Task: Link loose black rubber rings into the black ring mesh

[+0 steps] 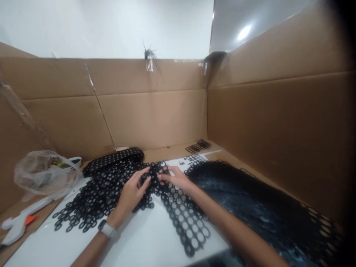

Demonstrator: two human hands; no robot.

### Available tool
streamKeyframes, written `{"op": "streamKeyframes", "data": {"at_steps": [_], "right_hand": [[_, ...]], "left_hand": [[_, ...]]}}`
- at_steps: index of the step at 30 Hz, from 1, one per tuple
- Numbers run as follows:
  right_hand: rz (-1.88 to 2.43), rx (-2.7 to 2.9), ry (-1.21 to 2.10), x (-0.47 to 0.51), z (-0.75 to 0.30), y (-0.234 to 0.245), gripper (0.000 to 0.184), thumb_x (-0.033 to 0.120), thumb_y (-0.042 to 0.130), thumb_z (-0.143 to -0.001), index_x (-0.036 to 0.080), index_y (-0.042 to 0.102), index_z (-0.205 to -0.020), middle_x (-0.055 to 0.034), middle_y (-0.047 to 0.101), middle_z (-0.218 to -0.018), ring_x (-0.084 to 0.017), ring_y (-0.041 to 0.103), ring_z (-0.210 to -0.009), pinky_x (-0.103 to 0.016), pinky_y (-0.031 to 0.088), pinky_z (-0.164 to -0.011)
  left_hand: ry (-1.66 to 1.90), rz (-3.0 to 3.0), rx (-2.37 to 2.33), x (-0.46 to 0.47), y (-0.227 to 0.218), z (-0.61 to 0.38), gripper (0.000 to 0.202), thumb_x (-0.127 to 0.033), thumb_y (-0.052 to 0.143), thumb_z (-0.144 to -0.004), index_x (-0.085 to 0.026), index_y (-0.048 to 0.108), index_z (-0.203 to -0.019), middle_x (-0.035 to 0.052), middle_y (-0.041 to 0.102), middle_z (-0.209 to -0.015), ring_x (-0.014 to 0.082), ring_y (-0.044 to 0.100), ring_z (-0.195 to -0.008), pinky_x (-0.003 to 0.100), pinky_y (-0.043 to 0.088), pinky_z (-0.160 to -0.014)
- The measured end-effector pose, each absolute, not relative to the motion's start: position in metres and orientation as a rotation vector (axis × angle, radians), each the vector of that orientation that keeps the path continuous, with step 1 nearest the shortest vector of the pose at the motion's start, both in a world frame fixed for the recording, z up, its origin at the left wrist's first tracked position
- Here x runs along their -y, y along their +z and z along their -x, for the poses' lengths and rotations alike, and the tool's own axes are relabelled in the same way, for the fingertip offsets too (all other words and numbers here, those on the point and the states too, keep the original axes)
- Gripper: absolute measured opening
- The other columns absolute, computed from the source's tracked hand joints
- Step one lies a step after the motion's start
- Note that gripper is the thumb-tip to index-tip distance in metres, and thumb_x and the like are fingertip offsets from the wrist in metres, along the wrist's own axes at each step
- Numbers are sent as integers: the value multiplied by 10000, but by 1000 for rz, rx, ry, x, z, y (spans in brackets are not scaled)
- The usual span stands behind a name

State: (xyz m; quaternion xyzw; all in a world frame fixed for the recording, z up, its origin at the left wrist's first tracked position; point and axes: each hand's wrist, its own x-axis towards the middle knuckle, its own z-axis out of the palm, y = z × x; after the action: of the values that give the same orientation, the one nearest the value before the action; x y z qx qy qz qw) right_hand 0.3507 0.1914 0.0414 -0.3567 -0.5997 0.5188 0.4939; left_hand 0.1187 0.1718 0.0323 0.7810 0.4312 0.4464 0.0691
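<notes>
A strip of joined black rings (185, 218) runs from the front of the white surface up to my right hand (178, 178). My right thumb and fingers are closed on the strip's far end. Facing it, my left hand (134, 191) has thumb and index finger curled around a small cluster of black rings (154, 174) between the two hands. The exact contact at the fingertips is blurred. A white watch band (108, 229) is on my left wrist. Beside and behind the left hand spreads a heap of loose black rings (94, 196).
A clear plastic bag (39, 174) and a white glue gun (23, 220) with an orange trigger lie at left. A rolled black dotted piece (115, 159) rests behind the heap. At right lies a large dark ring-edged sheet (250, 204). Cardboard walls (155, 111) enclose the surface.
</notes>
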Motion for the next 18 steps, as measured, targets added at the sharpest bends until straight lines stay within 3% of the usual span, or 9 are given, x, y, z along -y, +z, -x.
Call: {"op": "streamKeyframes", "data": {"at_steps": [4,9,14,18], "right_hand": [[892,1446,1284,-190,-349,41,300,413,919,-745,200,760,-884,-5,766,-808,-180,731,-695,-313,595,-696],[895,1489,1313,-188,-346,42,279,395,928,-740,199,773,-862,-1,773,-815,-177,727,-674,-308,590,-674],[910,1618,1295,-182,-347,47,317,425,900,-791,193,811,-988,-22,806,-922,-170,714,-688,-303,575,-687],[921,1804,1145,-178,-348,49,241,425,829,-878,219,848,-1002,-37,843,-1028,-241,761,-927,-353,585,-868]], "left_hand": [[1315,-2077,-1244,-171,23,-118,480,-520,626,-1048,-241,693,-1432,107,771,-1328,107,601,-510,256,534,-502],[1328,-2009,-1254,-168,22,-114,469,-522,705,-997,-217,764,-1348,81,822,-1080,99,537,-477,235,462,-465],[1344,-2006,-1244,-166,21,-113,430,-516,712,-995,-251,783,-1326,91,774,-1255,75,489,-509,232,435,-474],[1350,-2035,-1229,-162,22,-115,404,-500,706,-1004,-255,787,-1315,80,784,-1209,90,471,-526,239,427,-494]]}}
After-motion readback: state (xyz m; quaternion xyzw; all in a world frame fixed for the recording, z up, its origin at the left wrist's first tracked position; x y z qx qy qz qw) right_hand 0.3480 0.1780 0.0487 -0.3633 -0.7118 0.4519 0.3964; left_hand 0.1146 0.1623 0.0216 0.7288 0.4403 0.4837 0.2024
